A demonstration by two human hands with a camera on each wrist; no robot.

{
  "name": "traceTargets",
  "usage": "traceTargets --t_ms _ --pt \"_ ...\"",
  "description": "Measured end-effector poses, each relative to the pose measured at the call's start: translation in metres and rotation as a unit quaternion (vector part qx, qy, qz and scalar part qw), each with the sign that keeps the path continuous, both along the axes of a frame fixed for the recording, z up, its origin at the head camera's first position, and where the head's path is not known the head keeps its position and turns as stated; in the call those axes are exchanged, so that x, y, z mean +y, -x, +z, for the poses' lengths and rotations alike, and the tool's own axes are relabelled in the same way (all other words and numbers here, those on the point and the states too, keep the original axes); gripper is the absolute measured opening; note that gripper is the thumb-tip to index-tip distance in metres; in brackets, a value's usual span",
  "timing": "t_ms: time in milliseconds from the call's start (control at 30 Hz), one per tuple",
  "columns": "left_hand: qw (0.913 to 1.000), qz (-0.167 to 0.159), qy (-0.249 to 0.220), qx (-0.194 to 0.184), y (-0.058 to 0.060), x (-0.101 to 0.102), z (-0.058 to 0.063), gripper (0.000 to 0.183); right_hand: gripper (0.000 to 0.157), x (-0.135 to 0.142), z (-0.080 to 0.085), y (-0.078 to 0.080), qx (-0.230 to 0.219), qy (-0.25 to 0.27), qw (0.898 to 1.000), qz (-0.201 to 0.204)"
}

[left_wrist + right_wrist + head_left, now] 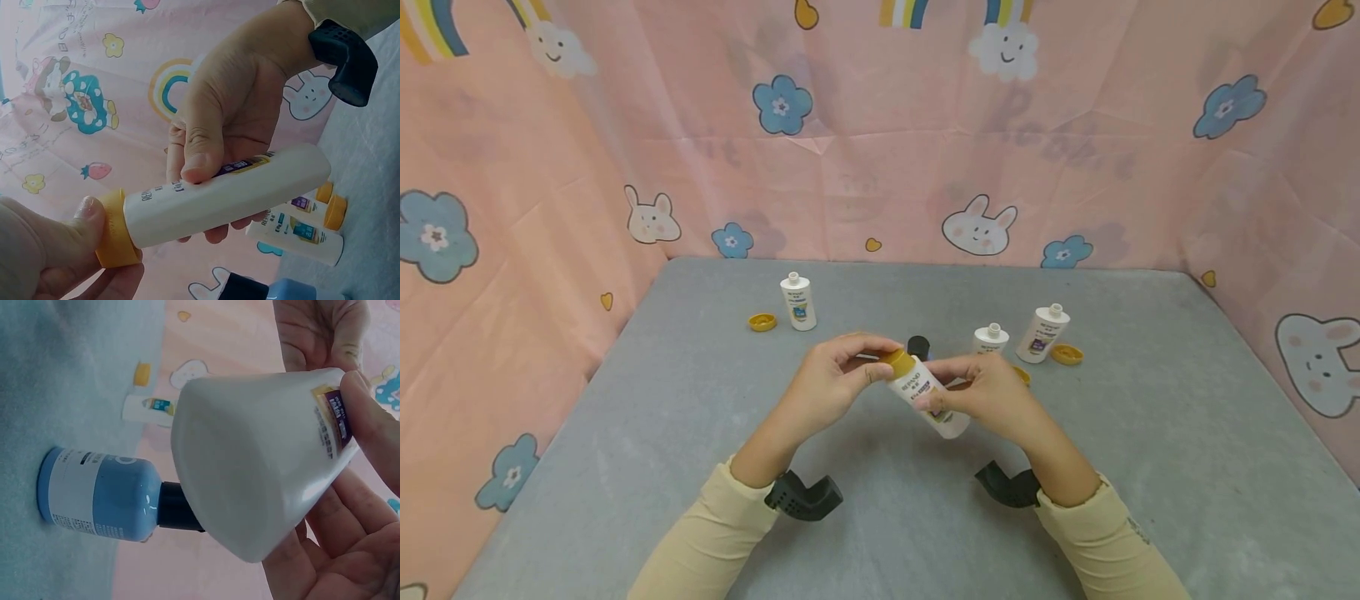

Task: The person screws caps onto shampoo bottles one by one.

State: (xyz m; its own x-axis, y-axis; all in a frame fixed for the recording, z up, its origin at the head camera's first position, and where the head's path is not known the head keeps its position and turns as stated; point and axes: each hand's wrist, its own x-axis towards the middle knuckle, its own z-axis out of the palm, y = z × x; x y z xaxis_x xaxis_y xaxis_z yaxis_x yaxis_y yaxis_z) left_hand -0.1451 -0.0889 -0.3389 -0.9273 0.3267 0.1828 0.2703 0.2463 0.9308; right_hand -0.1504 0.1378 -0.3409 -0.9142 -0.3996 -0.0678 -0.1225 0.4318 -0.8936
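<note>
Between both hands a white bottle (951, 423) with a purple-and-gold label is held tilted above the table, its yellow cap (898, 363) toward the upper left. My left hand (829, 375) pinches that cap between thumb and fingers, seen close up in the left wrist view. Around the bottle's body curl the fingers and thumb of my right hand (992, 396). Just behind them, a blue bottle (103, 494) with a black cap (178, 506) stands on the table, mostly hidden in the head view.
An uncapped white bottle (798, 303) stands at the back left beside a yellow cap (762, 322). Two more uncapped white bottles (1043, 335) stand right of centre, with another yellow cap (1067, 355) beside them. A patterned pink cloth (865, 167) hangs behind the grey table (647, 433).
</note>
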Motion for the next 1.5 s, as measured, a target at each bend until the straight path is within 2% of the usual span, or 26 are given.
traceTargets --t_ms 233,633,800,900,967,1067,1167,1233,1333,1500 --pt "0.9997 -0.004 -0.007 0.023 -0.001 0.001 0.000 0.022 0.042 0.003 0.001 0.000 -0.018 0.013 1.000 0.001" --pt "0.9943 -0.054 -0.041 0.082 -0.003 -0.002 -0.001 0.022 0.043 0.007 0.000 0.001 -0.045 0.059 0.996 0.039" --pt "0.9923 -0.073 -0.047 0.088 -0.003 -0.003 -0.001 0.021 0.049 0.010 -0.002 0.003 -0.069 0.092 0.991 0.070" --pt "0.9933 -0.075 -0.051 0.071 -0.003 -0.004 0.001 0.023 0.049 0.009 -0.001 0.003 -0.076 0.094 0.990 0.069" --pt "0.9953 -0.059 -0.054 0.055 -0.003 -0.005 0.004 0.029 0.047 0.007 -0.001 0.002 -0.070 0.082 0.993 0.048" --pt "0.9981 -0.007 -0.061 0.007 -0.003 -0.004 0.007 0.040 0.044 0.001 0.001 0.000 -0.052 0.051 0.997 -0.004" --pt "0.9952 0.050 -0.068 -0.049 -0.004 -0.001 0.009 0.052 0.043 -0.004 0.000 -0.003 -0.032 0.033 0.997 -0.055" --pt "0.9918 0.074 -0.072 -0.076 -0.004 0.002 0.009 0.057 0.043 -0.007 -0.001 -0.004 -0.023 0.032 0.996 -0.077" --pt "0.9884 0.094 -0.076 -0.093 -0.006 0.007 0.008 0.059 0.042 -0.011 -0.003 -0.006 -0.007 0.038 0.995 -0.096" --pt "0.9857 0.116 -0.082 -0.091 -0.008 0.013 0.005 0.047 0.039 -0.015 -0.007 -0.009 0.027 0.040 0.993 -0.108"
